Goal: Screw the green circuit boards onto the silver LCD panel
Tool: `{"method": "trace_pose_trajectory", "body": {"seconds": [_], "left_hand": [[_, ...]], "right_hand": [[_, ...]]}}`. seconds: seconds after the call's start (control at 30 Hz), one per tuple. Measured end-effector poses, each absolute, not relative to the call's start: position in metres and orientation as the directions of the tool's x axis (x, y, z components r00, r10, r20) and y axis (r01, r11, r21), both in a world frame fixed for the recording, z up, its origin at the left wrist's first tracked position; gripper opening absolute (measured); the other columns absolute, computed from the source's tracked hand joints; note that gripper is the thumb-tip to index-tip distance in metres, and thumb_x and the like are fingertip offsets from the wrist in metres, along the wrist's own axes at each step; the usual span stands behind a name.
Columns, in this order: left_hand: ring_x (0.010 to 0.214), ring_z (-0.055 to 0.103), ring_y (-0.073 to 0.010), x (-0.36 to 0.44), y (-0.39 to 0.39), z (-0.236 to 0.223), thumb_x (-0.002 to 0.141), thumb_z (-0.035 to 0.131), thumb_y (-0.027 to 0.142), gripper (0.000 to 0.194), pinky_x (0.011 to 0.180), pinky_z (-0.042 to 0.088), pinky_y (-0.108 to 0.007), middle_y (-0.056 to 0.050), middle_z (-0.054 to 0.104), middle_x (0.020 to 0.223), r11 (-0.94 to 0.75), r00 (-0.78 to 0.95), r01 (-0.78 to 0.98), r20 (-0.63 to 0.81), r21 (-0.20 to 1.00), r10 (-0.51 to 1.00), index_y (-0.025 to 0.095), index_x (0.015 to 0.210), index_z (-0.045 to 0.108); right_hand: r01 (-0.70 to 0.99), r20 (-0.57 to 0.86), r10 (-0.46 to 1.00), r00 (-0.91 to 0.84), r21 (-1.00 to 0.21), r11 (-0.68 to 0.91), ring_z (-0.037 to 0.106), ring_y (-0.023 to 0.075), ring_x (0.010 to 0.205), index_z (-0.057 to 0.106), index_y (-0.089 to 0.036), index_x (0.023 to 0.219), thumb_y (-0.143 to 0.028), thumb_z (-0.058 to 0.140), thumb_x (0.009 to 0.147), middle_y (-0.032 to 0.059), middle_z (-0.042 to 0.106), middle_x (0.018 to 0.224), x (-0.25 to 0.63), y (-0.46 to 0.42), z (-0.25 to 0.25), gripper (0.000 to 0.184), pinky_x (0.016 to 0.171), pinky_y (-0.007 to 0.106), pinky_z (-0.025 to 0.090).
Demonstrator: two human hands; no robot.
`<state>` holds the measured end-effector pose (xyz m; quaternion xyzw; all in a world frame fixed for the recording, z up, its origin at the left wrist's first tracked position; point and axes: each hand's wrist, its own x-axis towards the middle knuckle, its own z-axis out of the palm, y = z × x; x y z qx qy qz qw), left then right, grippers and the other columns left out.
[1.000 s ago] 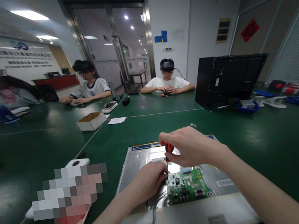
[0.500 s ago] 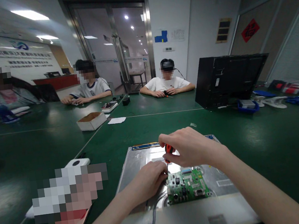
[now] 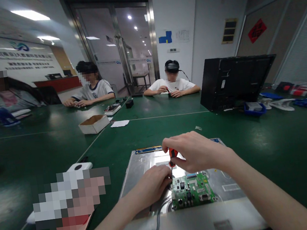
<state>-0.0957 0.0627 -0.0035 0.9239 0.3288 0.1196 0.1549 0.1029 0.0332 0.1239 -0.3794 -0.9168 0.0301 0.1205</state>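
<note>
A green circuit board (image 3: 193, 189) lies on the silver metal back of a flat display panel (image 3: 134, 174). In my right hand (image 3: 193, 149) is a red and black screwdriver (image 3: 172, 153), held upright with its shaft pointing down at the board's upper left corner. My left hand (image 3: 157, 178) rests on the panel beside that corner, its fingers curled together near the screwdriver's tip. Whatever those fingertips pinch, if anything, is hidden. Grey cables (image 3: 158, 223) run from under the left hand towards the panel's near edge.
A black monitor casing (image 3: 236, 81) and a blue tray (image 3: 254, 110) stand at the right. An open cardboard box (image 3: 94, 125) and a white paper (image 3: 120, 124) lie ahead. To my left are a white device (image 3: 79, 167) and a blurred-out pinkish item. Several people sit around the table.
My right hand has shifted very slightly on the screwdriver, whose handle has turned a little. My left hand stays put. The person across has raised a hand over a small dark object.
</note>
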Motion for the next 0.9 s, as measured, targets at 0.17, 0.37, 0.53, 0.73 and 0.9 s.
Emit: {"method": "trace_pose_trajectory", "body": {"seconds": [0.17,0.37,0.53,0.73,0.9], "left_hand": [[0.080,0.061,-0.0212,-0.0949,0.0629,-0.0050,0.091,0.051,0.011,0.011,0.072,0.044,-0.032,-0.004,0.066,0.089,-0.736,0.751,0.574,0.128,0.359,0.648,0.018,0.087,0.058],[0.078,0.060,-0.0213,-0.0948,0.0601,-0.0020,0.091,0.050,0.011,0.012,0.073,0.044,-0.032,-0.003,0.064,0.084,-0.731,0.740,0.590,0.133,0.344,0.660,0.018,0.085,0.058],[0.078,0.060,-0.0203,-0.0963,0.0577,0.0016,0.091,0.051,0.012,0.011,0.072,0.044,-0.031,-0.003,0.066,0.086,-0.733,0.742,0.586,0.135,0.345,0.657,0.018,0.088,0.059],[0.078,0.061,-0.0209,-0.0971,0.0597,-0.0004,0.092,0.049,0.012,0.012,0.069,0.043,-0.031,-0.005,0.068,0.089,-0.742,0.757,0.567,0.128,0.358,0.641,0.017,0.090,0.060],[0.080,0.061,-0.0217,-0.0968,0.0610,-0.0018,0.093,0.047,0.012,0.014,0.069,0.043,-0.031,-0.006,0.068,0.089,-0.743,0.760,0.565,0.123,0.360,0.638,0.017,0.090,0.060]], "right_hand": [[0.714,0.205,0.720,-0.663,-0.115,0.691,0.058,0.0151,0.069,0.055,-0.020,0.106,-0.023,0.058,0.086,0.0025,0.071,0.091,0.1024,0.0349,0.1215,0.021,0.055,0.027,0.026],[0.745,0.226,0.734,-0.641,-0.046,0.665,0.059,0.0158,0.064,0.056,-0.019,0.103,-0.031,0.058,0.089,0.0028,0.071,0.082,0.1006,0.0373,0.1188,0.018,0.052,0.027,0.023],[0.730,0.229,0.724,-0.651,-0.076,0.680,0.060,0.0158,0.066,0.057,-0.020,0.100,-0.031,0.061,0.088,0.0016,0.072,0.084,0.1011,0.0365,0.1197,0.017,0.052,0.027,0.024],[0.706,0.218,0.708,-0.672,-0.101,0.701,0.059,0.0149,0.068,0.056,-0.019,0.106,-0.023,0.058,0.087,0.0027,0.071,0.092,0.1020,0.0352,0.1209,0.019,0.054,0.028,0.027],[0.686,0.220,0.693,-0.687,-0.118,0.718,0.058,0.0143,0.068,0.055,-0.020,0.109,-0.019,0.060,0.083,0.0020,0.071,0.093,0.1027,0.0344,0.1212,0.026,0.054,0.027,0.026]]}}
